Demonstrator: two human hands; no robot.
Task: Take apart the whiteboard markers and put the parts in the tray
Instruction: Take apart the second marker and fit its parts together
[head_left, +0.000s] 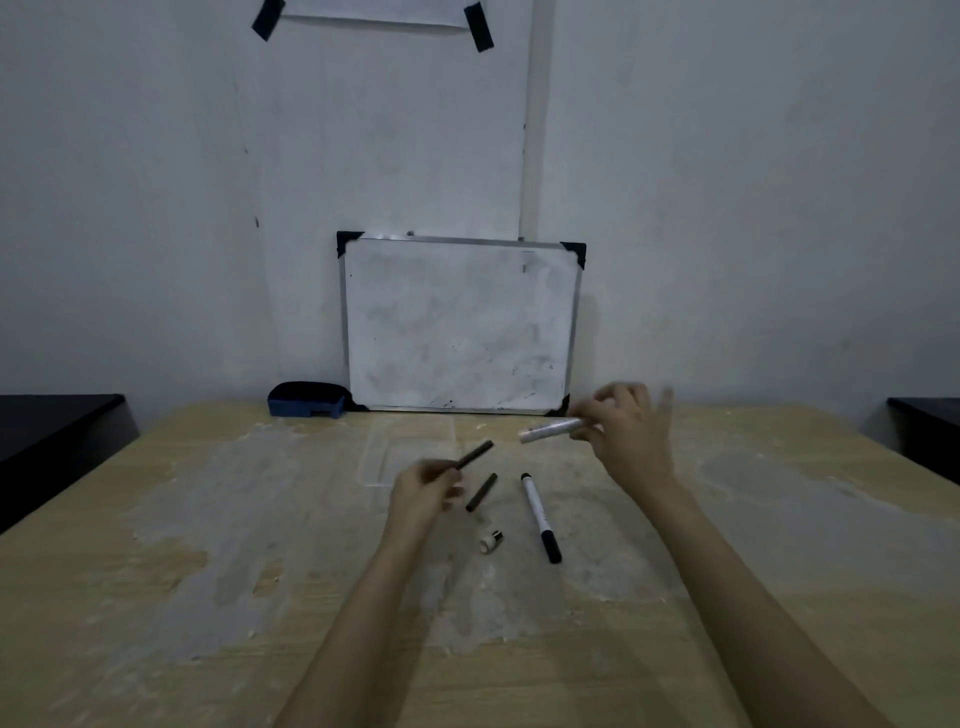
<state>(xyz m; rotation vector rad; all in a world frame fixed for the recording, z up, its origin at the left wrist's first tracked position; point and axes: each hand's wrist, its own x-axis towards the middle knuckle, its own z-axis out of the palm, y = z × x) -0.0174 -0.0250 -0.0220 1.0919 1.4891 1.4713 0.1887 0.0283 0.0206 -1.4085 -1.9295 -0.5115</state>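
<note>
The left hand (423, 488) is pinching a dark ink core (475, 453) above the table (156, 571), its far end reaching toward the clear tray (410, 452). The right hand (626, 431) is gripping a blurred white marker barrel (550, 430). Between the hands a second dark core (481, 492), a small white cap (491, 541) and a whole marker (540, 517) are lying apart. Behind, a whiteboard (460, 325) is leaning on the wall beside a blue eraser (307, 399).

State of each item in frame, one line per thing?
left hand: holding dark ink rod
right hand: holding white barrel, blurred
second dark rod: loose on table
whole marker: assembled, lying flat
small end cap: loose on table
clear tray: looks empty
</note>
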